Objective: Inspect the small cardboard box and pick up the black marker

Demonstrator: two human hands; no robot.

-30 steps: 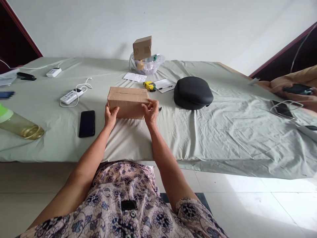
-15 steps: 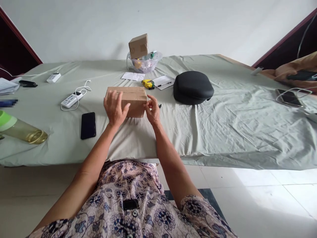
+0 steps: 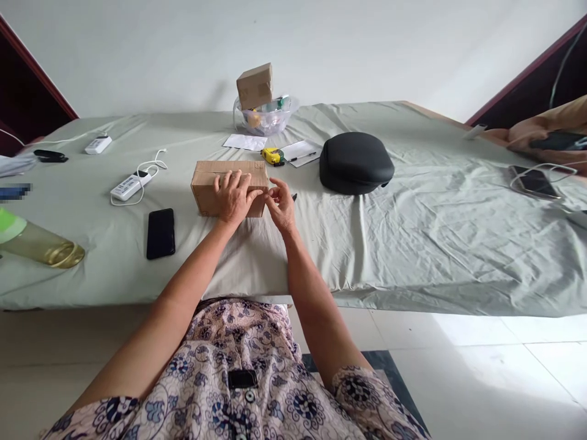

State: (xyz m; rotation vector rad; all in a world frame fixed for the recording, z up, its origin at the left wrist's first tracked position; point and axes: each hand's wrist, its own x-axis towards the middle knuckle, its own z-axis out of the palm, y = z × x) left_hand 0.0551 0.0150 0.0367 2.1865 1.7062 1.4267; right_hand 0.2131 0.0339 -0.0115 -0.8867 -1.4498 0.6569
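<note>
A closed brown cardboard box (image 3: pixel 206 177) sits near the front of the cloth-covered table. My left hand (image 3: pixel 233 198) lies over its top and front edge, fingers spread and its thumb stretched toward the right end. At that right end, my right hand (image 3: pixel 280 205) is pinched closed against the box's edge; whatever is between its fingertips is too small to make out. The tip of a dark object (image 3: pixel 295 197) shows just beyond the right hand, mostly hidden by it.
Behind the box are a yellow tape measure (image 3: pixel 274 156), paper with a pen (image 3: pixel 302 151) and a plastic basket (image 3: pixel 275 121) bearing a smaller box (image 3: pixel 255 85). A black case (image 3: pixel 356 162) stands right. Leftward are a phone (image 3: pixel 160 233), power strip (image 3: pixel 131 184) and bottle (image 3: pixel 50 241).
My left hand has slid right across the box, from its left part toward the right end near my right hand. The right hand stays pinched at the same edge.
</note>
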